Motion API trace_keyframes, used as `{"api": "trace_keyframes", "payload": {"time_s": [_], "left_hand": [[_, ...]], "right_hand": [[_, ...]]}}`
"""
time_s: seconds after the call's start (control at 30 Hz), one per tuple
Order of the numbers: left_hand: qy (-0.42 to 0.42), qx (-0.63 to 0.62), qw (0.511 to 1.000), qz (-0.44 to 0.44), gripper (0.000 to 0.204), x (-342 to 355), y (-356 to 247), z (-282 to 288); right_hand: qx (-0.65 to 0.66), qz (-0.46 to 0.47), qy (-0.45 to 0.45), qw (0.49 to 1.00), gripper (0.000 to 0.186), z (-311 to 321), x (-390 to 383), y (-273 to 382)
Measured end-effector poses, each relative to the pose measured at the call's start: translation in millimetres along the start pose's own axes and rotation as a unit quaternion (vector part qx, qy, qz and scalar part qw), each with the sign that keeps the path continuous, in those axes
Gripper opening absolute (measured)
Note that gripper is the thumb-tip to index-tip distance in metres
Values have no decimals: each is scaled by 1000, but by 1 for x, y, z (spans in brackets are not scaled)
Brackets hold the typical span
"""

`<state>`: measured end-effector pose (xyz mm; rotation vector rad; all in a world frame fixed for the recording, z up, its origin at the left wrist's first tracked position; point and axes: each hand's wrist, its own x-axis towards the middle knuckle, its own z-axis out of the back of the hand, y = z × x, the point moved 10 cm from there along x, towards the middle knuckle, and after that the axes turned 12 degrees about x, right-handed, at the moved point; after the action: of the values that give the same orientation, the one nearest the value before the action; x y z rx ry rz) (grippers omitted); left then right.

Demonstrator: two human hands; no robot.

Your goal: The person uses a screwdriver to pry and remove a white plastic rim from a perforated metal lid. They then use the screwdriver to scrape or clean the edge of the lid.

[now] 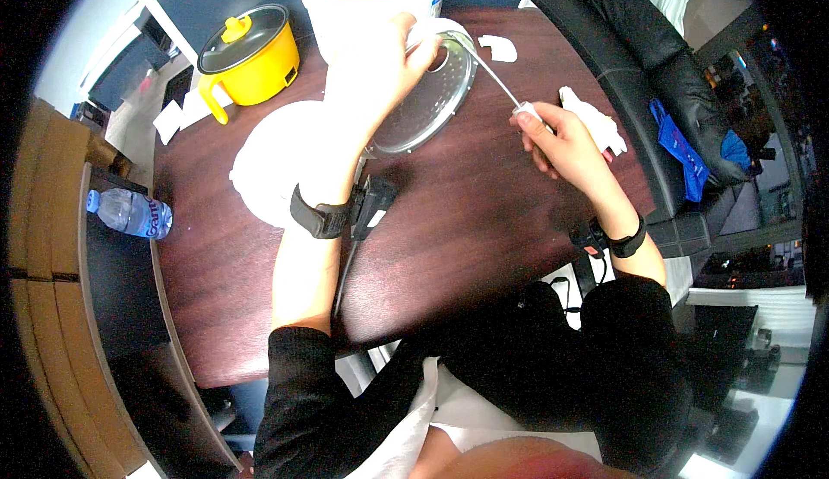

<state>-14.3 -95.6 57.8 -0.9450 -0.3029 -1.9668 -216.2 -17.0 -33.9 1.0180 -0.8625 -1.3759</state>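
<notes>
A white round pot (376,8) with a dark inside stands at the table's far side. My left hand (376,69) is in front of it, fingers closed around a curved white piece (449,28) whose kind I cannot make out. From that piece a thin, straight pale rod or cord (496,77) runs down to my right hand (561,142), which pinches its white end (527,111). Partly behind my left hand is a round, see-through lid or metal disc (427,103) with small holes. A white rounded thing (281,164) lies left of my left forearm, overexposed.
A yellow pot (259,69) with a dark lid stands at far left. Crumpled white tissue (591,120) and a white scrap (498,48) lie on the dark wooden table (449,246). A water bottle (129,213) lies at the left edge. A black sofa (630,73) borders the right.
</notes>
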Motion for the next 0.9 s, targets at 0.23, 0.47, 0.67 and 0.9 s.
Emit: {"api": "trace_keyframes", "payload": {"time_s": [0.23,0.47,0.67,0.9], "left_hand": [[-19,0,1000,-12,36,0,-1,6],[23,6,1000,-8,35,3,-9,2],[51,14,998,15,36,5,-5,-2],[96,-11,995,32,37,8,-7,-3]], "right_hand": [[-347,301,-119,880,32,14,-12,64],[464,-177,213,841,42,-54,-15,-10],[496,-196,264,804,42,-47,-10,-12],[-103,245,6,964,25,23,12,34]]}}
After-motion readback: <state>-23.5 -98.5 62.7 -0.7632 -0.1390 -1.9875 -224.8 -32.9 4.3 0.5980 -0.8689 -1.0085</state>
